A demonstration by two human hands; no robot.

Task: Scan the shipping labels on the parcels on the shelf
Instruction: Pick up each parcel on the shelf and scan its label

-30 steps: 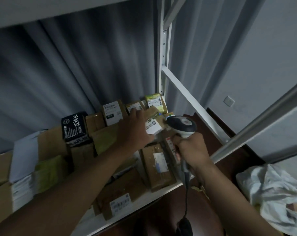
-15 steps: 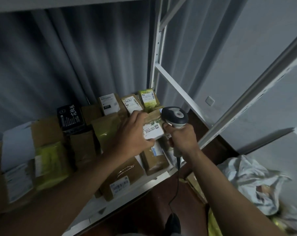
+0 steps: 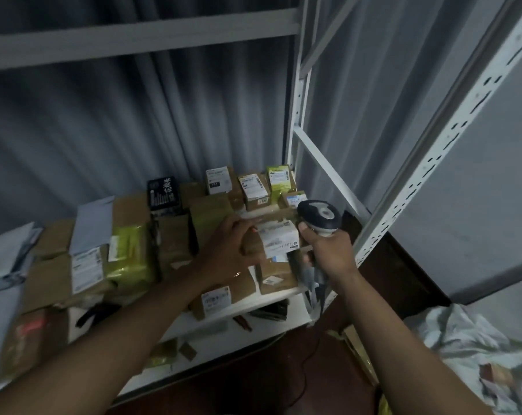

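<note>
Left hand: the left hand [image 3: 228, 250] grips a small brown parcel [image 3: 276, 239] from its left side, fingers curled round the edge, tilting it so its white shipping label [image 3: 279, 241] faces up.
Right hand: the right hand [image 3: 328, 253] is clenched round the handle of a grey barcode scanner [image 3: 321, 217], whose head sits just right of the held parcel, above its label.
Red glow: a faint red spot lies on the parcel beside the left fingertips.
Shelf: the white shelf [image 3: 271, 301] below both hands carries more parcels, brown and yellow-green, behind and left of the grip.
Cable: a dark cord [image 3: 306, 375] hangs below the scanner hand.
</note>
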